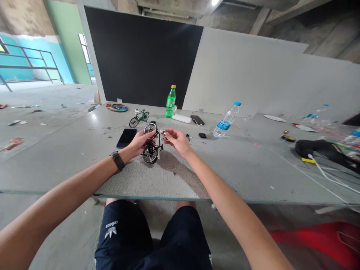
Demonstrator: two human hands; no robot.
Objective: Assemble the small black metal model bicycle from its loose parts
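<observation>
A black model bicycle (150, 154) is held up over the table in front of me, tilted, one spoked wheel low and the other higher up. My left hand (143, 141) is closed round its frame between the wheels. Fingertips of my right hand (177, 140) pinch at the silvery handlebar end on the bicycle's right side; exactly which part they grip is too small to make out. A second model bicycle, green (139, 117), stands on the table just beyond. Left of my left hand lies a dark phone (126, 138).
Behind stand a green soda bottle (170, 102) and a tilted water bottle (227, 120). A white power bank (181, 119), a black phone-like slab (197, 120) and a small black piece (202, 135) lie nearby. A colourful round palette (116, 107) is back left; a black cable bundle (323, 150) lies right.
</observation>
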